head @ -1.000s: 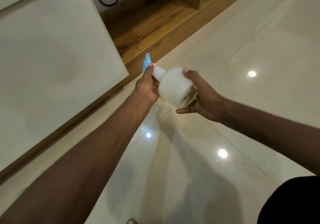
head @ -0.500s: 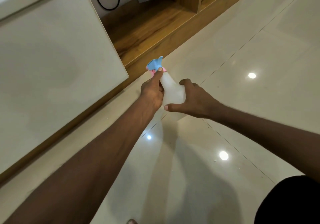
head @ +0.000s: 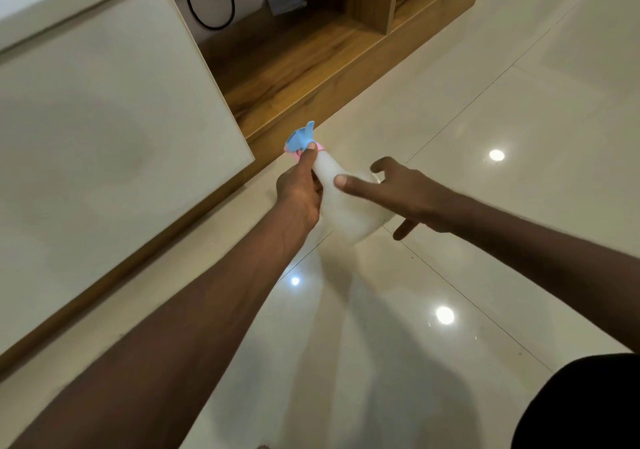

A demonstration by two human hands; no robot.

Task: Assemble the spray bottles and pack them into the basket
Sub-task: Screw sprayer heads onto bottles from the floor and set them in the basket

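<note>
A: What did we see at the far left?

B: We saw a pale cabinet panel, and next to it a low wooden shelf unit with a black cable looping down at its back.

A: And the left hand?

B: We found it closed around the neck of the spray bottle, the thumb lying up toward the pink collar under the blue trigger head.

A: Where was the bottle itself?

B: We saw it held in the air above the glossy tiled floor, tilted, its head pointing up and away toward the shelf unit and its white body slanting down to the right, between the two hands.

A: Was the right hand gripping it too?

B: We noted that it was loosely spread, not clenched. Its thumb lay across the white body, one finger curled over the far side, and another finger pointed down past the base. We could not tell how firmly the palm pressed the bottle.

A: Anything further right?

B: We saw ceiling lights reflected in the tiles, and dark clothing at the bottom right corner.
</note>
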